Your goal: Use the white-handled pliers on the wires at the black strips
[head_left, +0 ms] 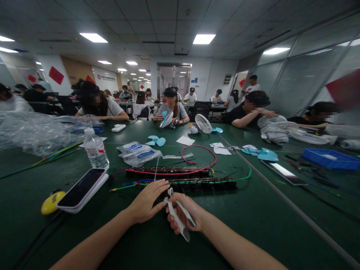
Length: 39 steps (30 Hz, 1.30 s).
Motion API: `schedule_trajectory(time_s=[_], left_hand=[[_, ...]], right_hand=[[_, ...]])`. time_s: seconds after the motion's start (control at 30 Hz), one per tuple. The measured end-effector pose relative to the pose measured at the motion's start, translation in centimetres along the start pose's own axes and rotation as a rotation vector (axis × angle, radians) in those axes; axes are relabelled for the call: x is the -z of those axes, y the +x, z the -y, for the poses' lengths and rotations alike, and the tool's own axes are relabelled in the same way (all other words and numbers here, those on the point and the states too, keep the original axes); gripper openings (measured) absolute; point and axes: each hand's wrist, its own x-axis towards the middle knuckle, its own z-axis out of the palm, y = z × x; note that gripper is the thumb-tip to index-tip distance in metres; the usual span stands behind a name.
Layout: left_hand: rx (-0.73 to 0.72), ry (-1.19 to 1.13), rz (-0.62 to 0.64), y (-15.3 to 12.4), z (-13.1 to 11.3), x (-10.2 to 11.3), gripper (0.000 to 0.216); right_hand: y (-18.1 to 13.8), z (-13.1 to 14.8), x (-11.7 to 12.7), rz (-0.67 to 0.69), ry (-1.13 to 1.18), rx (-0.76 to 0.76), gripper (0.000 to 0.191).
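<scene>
My right hand point(187, 212) is wrapped round a pair of pliers point(180, 221) with white and grey handles; the jaws point away from me and are partly hidden. Stretched out beside it, my left hand point(149, 200) has its fingers over the near edge of a long black strip assembly point(197, 184); whether they press on it is unclear. A white cable tie point(156, 168) sticks up by the left fingers. Along the strips run a red cable point(168, 173), a green cable point(244, 178) and a short blue wire point(129, 184). A second black strip assembly point(194, 171) lies just behind.
To the left are a phone point(81, 189), a yellow round object point(53, 202) and a water bottle point(96, 150). Plastic bags point(137, 153) and blue fan blades point(155, 141) lie beyond the strips. On the right are another phone point(284, 172) and a blue tray point(332, 158). People sit around the table.
</scene>
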Motion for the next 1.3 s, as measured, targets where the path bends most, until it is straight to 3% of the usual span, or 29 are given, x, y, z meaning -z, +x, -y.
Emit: schedule_trajectory(time_s=[0.17,0.33,0.57,1.03,1.3], left_hand=[[0.021,-0.006,-0.056,-0.2,0.1,-0.1,0.050],[0.095,-0.005,-0.204,-0.4,0.6,-0.4,0.049],[0.221,0.027,-0.372,-0.4,1.5,-1.0,0.029],[0.219,0.002,-0.323,-0.1,2.1,-0.8,0.016],[0.226,-0.038,-0.321,-0.1,2.1,-0.9,0.014]], right_hand=[[-0.2,-0.3,1.2,0.175,0.035,0.050,0.031],[0.3,-0.9,1.8,0.207,-0.026,0.054,0.037],[0.1,-0.9,1.7,0.241,-0.105,0.029,0.048],[0.1,-1.0,1.3,0.192,-0.080,0.106,0.035],[0.3,-1.0,1.8,0.292,-0.021,0.209,0.038]])
